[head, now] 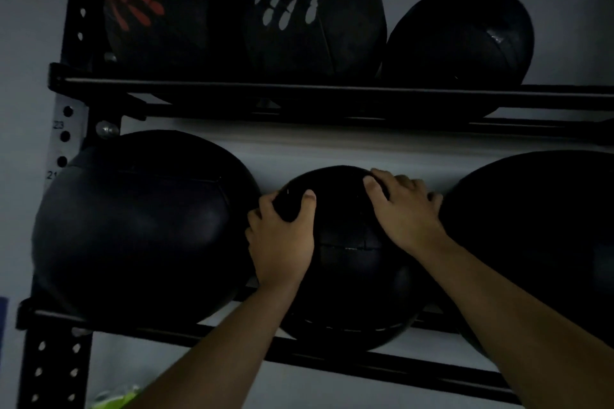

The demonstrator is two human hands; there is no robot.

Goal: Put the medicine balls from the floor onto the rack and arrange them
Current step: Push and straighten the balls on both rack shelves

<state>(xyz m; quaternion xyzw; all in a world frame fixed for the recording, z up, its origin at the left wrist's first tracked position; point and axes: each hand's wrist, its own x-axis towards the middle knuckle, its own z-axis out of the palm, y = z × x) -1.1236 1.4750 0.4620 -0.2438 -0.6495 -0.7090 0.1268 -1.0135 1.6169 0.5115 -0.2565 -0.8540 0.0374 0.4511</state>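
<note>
A black medicine ball [345, 276] rests on the lower rails of the black metal rack [332, 90], between a larger black ball [139, 229] at the left and another large black ball [548, 236] at the right. My left hand [282, 236] grips the middle ball's upper left side, thumb over its top. My right hand [405, 209] lies on its upper right side, fingers curled over the top. On the upper shelf sit a ball with a red handprint [172, 16], one with a white handprint [315, 10] and a plain black one [461, 40].
The rack's perforated upright [56, 368] runs down the left side against a pale wall [299, 149]. Something yellow-green [113, 398] shows at the bottom left under the lower rail. The scene is dim.
</note>
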